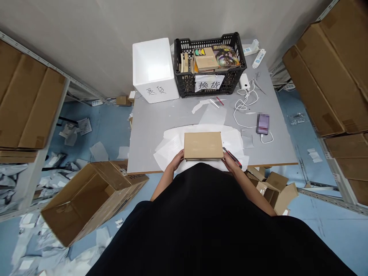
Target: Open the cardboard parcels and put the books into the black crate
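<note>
A flat brown cardboard box (203, 145) is held level over white wrapping paper (174, 138) at the table's front edge. The fingers of my left hand (176, 160) close on its left side, and my right hand (228, 160) grips the lower right corner. A red and black cutter (234, 158) lies right beside my right hand, on the paper. The undersides of the box and some fingertips are hidden.
On the grey table (149, 134), a white foam box (163, 92) and a black crate (238, 76) of books stand at the back. A phone (263, 124) with a white cable (237, 115) lies right. An open carton (100, 207) stands on the floor at left.
</note>
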`<state>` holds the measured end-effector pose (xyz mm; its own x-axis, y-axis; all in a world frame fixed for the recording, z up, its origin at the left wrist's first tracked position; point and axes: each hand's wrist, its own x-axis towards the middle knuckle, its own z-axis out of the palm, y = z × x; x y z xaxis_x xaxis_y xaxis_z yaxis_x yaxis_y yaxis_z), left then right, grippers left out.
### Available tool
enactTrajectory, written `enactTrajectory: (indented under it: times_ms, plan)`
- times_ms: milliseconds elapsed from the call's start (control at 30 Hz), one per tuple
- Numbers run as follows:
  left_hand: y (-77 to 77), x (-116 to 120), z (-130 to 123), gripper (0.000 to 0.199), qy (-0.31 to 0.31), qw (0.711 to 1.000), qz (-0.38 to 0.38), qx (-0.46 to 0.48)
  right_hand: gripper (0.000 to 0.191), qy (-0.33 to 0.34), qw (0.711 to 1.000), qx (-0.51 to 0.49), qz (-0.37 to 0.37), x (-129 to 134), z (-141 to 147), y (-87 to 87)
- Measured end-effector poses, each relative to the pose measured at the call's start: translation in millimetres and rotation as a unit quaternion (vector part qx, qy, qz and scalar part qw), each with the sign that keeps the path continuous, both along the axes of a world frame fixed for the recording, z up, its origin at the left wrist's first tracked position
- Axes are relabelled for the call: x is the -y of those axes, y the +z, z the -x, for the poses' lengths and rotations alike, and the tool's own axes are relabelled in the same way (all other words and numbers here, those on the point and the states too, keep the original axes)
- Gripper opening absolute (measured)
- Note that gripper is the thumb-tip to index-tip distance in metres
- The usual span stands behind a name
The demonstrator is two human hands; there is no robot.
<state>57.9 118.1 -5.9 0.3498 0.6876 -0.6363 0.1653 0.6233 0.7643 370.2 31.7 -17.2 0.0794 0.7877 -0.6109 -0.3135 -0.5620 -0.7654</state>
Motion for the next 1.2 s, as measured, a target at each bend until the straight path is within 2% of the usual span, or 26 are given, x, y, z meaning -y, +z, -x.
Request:
enactTrajectory:
  times_ms: [100, 233, 367, 467, 567, 667, 767, 900, 1000, 1100, 1200]
  plan:
    - [17.6, -21.8, 2.9, 0.05, -0.028, 0.999, -0.028, -0.031, 0.037, -0.002, 1.0, -0.009, -0.014, -12.5, -5.9, 15.0]
    - [41.0, -49.1, 7.7, 0.064, -0.055, 0.995, -0.02, -0.087, 0.034, 0.0, 0.999, -0.007, -0.041, -29.5, -11.2, 36.4]
    - [50.0, -52.3, 5.1, 0.075, -0.018, 0.991, -0.007, -0.135, 0.032, -0.049, 0.995, 0.068, -0.061, -40.5, -4.7, 51.7]
    - [48.3, -43.5, -1.1, 0.076, -0.004, 0.981, -0.011, -0.191, 0.039, -0.062, 0.993, 0.099, -0.031, -43.2, 0.1, 58.2]
    - [47.4, -37.2, -5.3, 0.071, -0.02, 0.97, -0.013, -0.243, 0.045, -0.04, 0.99, 0.128, 0.039, -41.7, -0.9, 61.3]
    - [47.6, -37.4, -6.4, 0.067, -0.037, 0.955, -0.029, -0.293, 0.046, -0.017, 0.984, 0.138, 0.107, -37.7, -3.4, 60.1]
    - [42.5, -39.0, -6.8, 0.061, -0.033, 0.939, -0.068, -0.335, 0.043, -0.003, 0.983, 0.12, 0.14, -32.4, -1.0, 54.4]
    - [27.7, -34.3, -7.7, 0.062, -0.022, 0.925, -0.116, -0.362, 0.042, -0.001, 0.985, 0.108, 0.132, -24.0, 7.3, 43.3]
    - [19.0, -27.1, -6.6, 0.065, -0.013, 0.933, -0.136, -0.332, 0.036, -0.006, 0.992, 0.08, 0.098, -16.6, 9.1, 35.6]
    - [14.8, -20.0, -4.0, 0.059, -0.006, 0.94, -0.144, -0.308, 0.032, 0.018, 0.996, 0.047, 0.072, -9.7, 6.5, 29.9]
    - [11.3, -13.3, -2.0, 0.049, 0.01, 0.951, -0.144, -0.275, 0.04, 0.026, 0.997, 0.048, 0.059, -4.8, 5.0, 25.1]
